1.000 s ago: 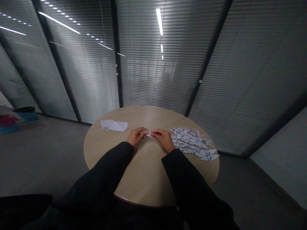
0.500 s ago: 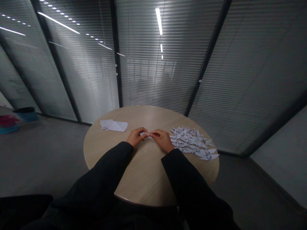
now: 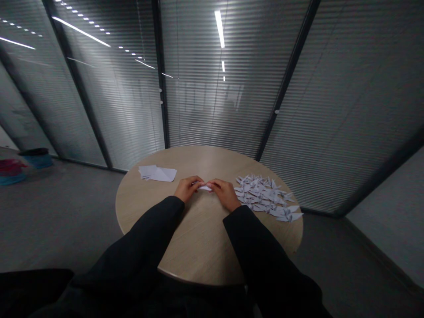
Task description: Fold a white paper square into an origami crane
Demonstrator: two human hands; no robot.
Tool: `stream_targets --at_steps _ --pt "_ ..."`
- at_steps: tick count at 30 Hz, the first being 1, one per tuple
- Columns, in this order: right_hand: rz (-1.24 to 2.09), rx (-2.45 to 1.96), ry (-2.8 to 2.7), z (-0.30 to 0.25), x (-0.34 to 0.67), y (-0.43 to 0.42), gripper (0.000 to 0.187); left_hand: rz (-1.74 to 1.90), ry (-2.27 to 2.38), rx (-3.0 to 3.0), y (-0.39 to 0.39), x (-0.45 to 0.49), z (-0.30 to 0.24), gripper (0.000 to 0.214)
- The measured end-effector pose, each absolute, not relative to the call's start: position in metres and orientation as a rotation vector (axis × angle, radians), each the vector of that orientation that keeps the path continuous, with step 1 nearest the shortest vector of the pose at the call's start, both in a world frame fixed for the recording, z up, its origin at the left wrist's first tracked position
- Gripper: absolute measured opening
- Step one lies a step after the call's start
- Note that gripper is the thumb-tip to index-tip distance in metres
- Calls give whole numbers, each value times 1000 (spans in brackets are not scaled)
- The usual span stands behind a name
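A small piece of folded white paper (image 3: 205, 188) is pinched between my two hands over the middle of the table. My left hand (image 3: 188, 189) grips its left side, and my right hand (image 3: 224, 192) grips the right, the fingertips of both nearly meeting. Much of the paper is hidden behind the fingers, so its exact folds do not show. Just right of my right hand lies a spread of several white paper cranes (image 3: 261, 194). Flat white paper sheets (image 3: 162, 174) lie overlapped to the left, beyond my left hand.
The round wooden table (image 3: 202, 247) has its near edge close to my body. Glass partitions with blinds (image 3: 215, 119) stand right behind it. On the floor at far left are a blue bin with a black liner (image 3: 39, 159) and a red-and-blue one (image 3: 11, 172).
My fingers have shifted slightly on the folded paper, and more of its white lower edge shows below the fingertips. The sheets and cranes stay where they were.
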State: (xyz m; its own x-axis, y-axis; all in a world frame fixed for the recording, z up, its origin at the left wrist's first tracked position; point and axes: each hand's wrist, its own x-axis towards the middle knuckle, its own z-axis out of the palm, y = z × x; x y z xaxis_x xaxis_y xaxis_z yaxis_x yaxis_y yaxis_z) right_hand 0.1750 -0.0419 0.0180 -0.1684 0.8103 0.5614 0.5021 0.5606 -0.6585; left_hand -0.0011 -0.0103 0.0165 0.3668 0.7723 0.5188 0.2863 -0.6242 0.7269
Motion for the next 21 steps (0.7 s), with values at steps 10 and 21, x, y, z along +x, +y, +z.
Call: stream_targets --at_steps 10,21 --pt "307 -1131 -1818 21 172 -44 19 1194 929 2181 -13 -1 17 31" --pt "340 -1134 -1800 21 171 -47 21 1197 970 2221 -16 -1 21 33"
